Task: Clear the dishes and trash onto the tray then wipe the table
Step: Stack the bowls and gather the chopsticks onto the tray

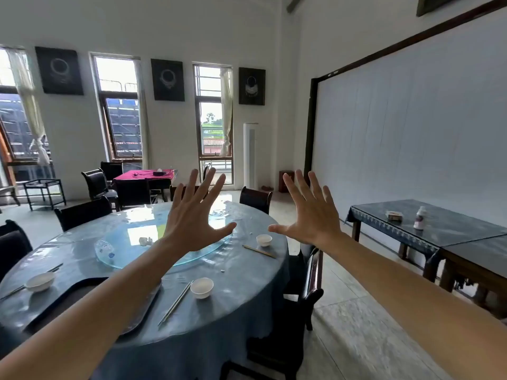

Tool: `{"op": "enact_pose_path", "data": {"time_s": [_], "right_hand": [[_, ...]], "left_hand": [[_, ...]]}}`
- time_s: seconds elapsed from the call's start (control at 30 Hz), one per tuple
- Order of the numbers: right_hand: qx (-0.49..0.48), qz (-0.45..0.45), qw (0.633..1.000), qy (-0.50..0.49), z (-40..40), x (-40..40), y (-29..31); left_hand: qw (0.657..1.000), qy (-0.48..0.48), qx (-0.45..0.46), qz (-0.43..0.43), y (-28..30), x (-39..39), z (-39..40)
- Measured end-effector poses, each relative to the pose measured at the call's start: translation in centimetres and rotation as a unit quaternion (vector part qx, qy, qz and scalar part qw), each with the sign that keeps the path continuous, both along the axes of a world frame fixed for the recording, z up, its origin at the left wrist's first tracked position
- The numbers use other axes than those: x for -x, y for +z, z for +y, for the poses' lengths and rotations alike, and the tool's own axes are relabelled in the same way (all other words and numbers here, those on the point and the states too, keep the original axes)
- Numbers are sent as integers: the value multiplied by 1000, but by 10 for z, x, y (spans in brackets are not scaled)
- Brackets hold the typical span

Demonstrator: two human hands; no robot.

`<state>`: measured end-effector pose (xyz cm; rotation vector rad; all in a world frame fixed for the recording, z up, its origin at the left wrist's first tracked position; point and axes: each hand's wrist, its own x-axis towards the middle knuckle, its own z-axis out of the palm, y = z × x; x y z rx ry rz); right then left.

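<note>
**White bowls not yet collected**

Both hands, left hand (pixel 196 215) and right hand (pixel 310 212), are held up with fingers spread, nothing gripped. Below, three bowls, nearest bowl (pixel 202 287), chopsticks (pixel 175 303) and a plastic bottle (pixel 104 249) lie around the dark tray (pixel 142 308). The nearest bowl should be lifted first, probably.

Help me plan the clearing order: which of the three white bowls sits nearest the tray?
The left bowl, which sits just off the dark tray's left corner. The near-centre bowl lies beyond chopsticks; the far bowl is farthest.
</note>
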<state>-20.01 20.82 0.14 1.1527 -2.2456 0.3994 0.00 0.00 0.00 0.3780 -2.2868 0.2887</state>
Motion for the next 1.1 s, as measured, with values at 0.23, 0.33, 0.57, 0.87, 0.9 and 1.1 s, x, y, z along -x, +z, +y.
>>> {"op": "enact_pose_path", "data": {"time_s": [0.23, 0.33, 0.57, 0.87, 0.9, 1.1], "right_hand": [[-19, -34, 999, 13, 5, 46, -36], [-30, -62, 997, 23, -1, 70, -58], [-47, -97, 994, 23, -45, 153, -101], [-97, -172, 980, 25, -131, 289, -148], [-99, -187, 977, 26, -140, 303, -153], [-96, -282, 954, 29, -181, 369, -193]], "left_hand": [[999, 1, -44, -4, -37, 48, 4], [998, -10, -65, -9, -53, 76, 0], [995, -9, -96, -40, -98, 156, -42], [976, 11, -214, -47, -157, 290, -131], [973, 10, -227, -50, -163, 303, -139], [952, 18, -290, -95, -206, 368, -172]]}}
